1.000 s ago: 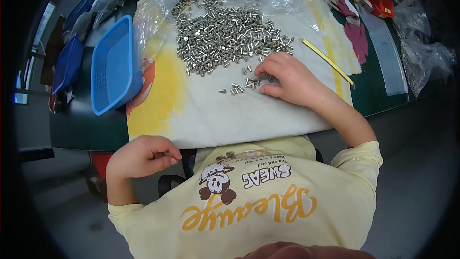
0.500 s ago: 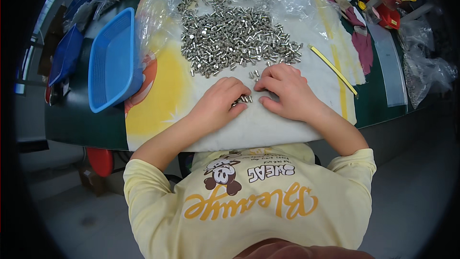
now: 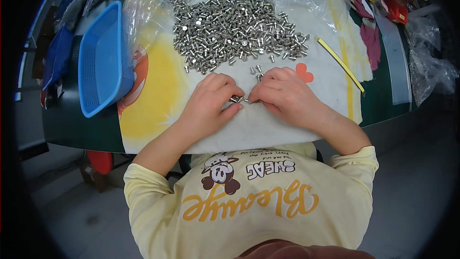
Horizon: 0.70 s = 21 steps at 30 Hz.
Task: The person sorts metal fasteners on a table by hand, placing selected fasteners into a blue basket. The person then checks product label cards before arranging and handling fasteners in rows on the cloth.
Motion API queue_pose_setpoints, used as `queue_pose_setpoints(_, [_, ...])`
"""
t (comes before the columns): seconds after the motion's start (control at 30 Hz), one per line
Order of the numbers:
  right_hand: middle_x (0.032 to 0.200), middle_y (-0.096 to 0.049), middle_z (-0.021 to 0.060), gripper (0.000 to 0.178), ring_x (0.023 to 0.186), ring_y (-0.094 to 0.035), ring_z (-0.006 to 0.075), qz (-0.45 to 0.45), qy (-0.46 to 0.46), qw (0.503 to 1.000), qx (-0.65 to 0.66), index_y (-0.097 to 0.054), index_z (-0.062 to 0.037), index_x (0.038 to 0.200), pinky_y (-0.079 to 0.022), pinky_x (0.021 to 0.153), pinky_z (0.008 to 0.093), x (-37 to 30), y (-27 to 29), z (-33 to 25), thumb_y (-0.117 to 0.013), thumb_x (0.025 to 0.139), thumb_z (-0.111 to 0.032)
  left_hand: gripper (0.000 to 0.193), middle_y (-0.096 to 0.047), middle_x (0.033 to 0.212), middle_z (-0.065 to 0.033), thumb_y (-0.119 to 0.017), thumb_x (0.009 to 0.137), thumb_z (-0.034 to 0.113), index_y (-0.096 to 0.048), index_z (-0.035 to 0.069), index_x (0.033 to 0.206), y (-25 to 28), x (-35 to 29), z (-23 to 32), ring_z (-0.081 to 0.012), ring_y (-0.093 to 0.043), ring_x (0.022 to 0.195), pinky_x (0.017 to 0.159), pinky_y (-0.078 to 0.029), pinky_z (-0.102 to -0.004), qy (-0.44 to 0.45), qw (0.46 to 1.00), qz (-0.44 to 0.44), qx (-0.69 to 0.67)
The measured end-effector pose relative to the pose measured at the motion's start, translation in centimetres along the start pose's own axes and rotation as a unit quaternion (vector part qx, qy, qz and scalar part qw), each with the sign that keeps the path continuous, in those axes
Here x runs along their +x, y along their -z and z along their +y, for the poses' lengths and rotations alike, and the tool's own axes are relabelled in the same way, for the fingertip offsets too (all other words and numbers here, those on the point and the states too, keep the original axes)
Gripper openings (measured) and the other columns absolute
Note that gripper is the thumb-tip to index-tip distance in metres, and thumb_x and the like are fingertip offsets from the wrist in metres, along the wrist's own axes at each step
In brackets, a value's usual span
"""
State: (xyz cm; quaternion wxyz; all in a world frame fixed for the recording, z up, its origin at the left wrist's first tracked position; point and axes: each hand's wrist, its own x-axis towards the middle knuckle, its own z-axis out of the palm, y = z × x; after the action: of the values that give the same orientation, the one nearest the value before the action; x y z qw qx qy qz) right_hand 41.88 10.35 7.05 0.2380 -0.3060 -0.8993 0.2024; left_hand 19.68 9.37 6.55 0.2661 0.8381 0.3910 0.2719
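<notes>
A wide heap of small silver metal screws (image 3: 225, 33), flat-headed with short shanks, lies on the cloth beyond my hands. My left hand (image 3: 208, 100) is curled around a few of these screws (image 3: 236, 99), which show between its thumb and fingers. Close beside it, my right hand (image 3: 287, 93) has its thumb and fingertips pinched on one small screw (image 3: 247, 100), near the left hand's fingertips. Two or three loose screws (image 3: 258, 69) lie just beyond the right hand's fingers. The palms of both hands are hidden.
A white and yellow printed cloth (image 3: 158, 124) covers the dark green table (image 3: 96, 134). A blue plastic basket (image 3: 86, 76) stands at left. Clear plastic sheeting (image 3: 306, 0) lies behind the heap. At right are a yellow strip (image 3: 340, 64), a dark pink cloth (image 3: 370, 43) and clear bags (image 3: 424, 67).
My right hand's fingers have closed from a spread pose and come up to the screws at my left hand. The whole view has shifted slightly; a red heart print now shows beyond the right hand.
</notes>
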Motion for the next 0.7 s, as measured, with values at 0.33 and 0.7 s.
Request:
queue_pose_setpoints(0.33, [0.084, -0.052, 0.0011, 0.022, 0.086, -0.051, 0.0207, 0.017, 0.018, 0.999, -0.036, -0.058, -0.0111, 0.084, -0.039, 0.073, 0.0346, 0.1, -0.3, -0.5, -0.072, 0.067, -0.016, 0.019, -0.055, 0.09, -0.0062, -0.066, 0.068, -0.003, -0.061, 0.007, 0.084, 0.0, -0.1, -0.4, -0.026, -0.052, 0.087, 0.078, -0.042, -0.0356, -0.033, 0.999, -0.02, -0.026])
queue_pose_setpoints(0.7, [0.08, -0.052, 0.0034, 0.023, 0.083, -0.052, 0.0235, 0.027, -0.015, 0.999, -0.016, -0.057, -0.0101, 0.086, -0.042, 0.072, 0.0367, -0.1, -0.6, -0.8, -0.071, 0.068, -0.016, 0.033, -0.059, 0.085, -0.0058, -0.064, 0.069, -0.003, -0.058, 0.006, 0.1, 0.6, -0.2, 0.4, -0.0255, -0.056, 0.085, 0.078, -0.044, -0.0363, 0.002, 1.0, -0.015, 0.0])
